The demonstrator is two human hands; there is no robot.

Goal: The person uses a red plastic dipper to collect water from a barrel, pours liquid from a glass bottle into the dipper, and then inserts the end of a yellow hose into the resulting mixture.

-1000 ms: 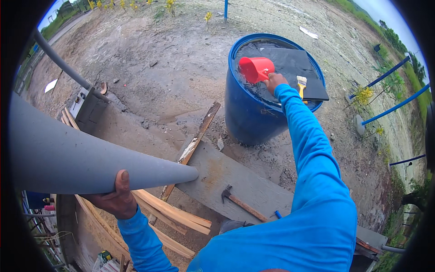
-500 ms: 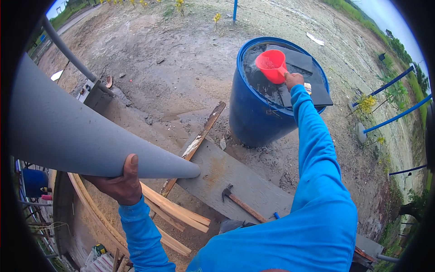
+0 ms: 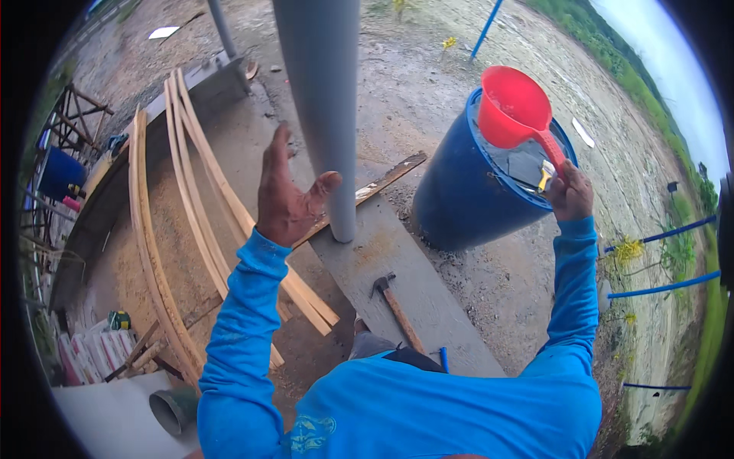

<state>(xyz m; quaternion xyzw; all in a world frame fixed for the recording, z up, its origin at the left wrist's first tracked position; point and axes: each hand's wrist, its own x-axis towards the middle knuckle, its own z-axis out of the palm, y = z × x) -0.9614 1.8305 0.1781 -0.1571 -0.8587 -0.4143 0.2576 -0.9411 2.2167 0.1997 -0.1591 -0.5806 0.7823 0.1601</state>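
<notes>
In my right hand (image 3: 571,191) is the handle of a red plastic dipper (image 3: 514,105), lifted over a blue drum (image 3: 459,180) on the right. Water fills the drum, and dark flat sheets lie at its top. A paintbrush (image 3: 546,175) with a yellow handle rests there, close to my right hand. My left hand (image 3: 294,187) is open, fingers spread, beside a thick grey pipe (image 3: 325,99). The thumb is next to the pipe; whether it touches I cannot tell. The pipe's lower end stands on a grey plank (image 3: 367,252).
A claw hammer (image 3: 399,310) and a small blue-handled tool (image 3: 444,359) lie on the plank. Long wooden strips (image 3: 202,191) stretch along the left, inside a curved low wall (image 3: 84,264). A rough board (image 3: 386,182) crosses the plank's far end. Blue poles (image 3: 664,284) stand at right.
My right hand has raised the dipper off the water, toward me. The grey pipe has swung from slanting left to nearly upright, and my left hand has let go of it.
</notes>
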